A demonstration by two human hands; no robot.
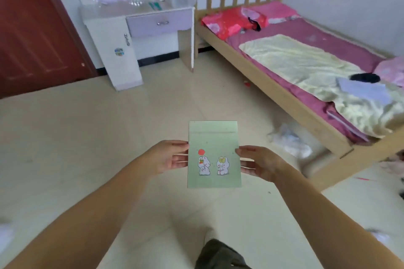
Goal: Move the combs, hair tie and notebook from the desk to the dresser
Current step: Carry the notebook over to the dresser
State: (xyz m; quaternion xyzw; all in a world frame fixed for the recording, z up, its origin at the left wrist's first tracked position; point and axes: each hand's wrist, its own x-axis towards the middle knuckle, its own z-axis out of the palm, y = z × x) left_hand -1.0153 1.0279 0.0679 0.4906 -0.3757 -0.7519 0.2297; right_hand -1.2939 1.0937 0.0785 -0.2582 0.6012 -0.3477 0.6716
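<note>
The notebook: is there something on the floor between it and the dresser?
Nothing visible. The notebook is held by the left hand and right hand; bare floor stretches to the dresser.

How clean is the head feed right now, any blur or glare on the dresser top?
Head view: notebook sharp between left hand and right hand; dresser top soft and washed out, items on it hard to identify; bed rails bowed by the wide-angle lens; frame edges smeared.
</note>
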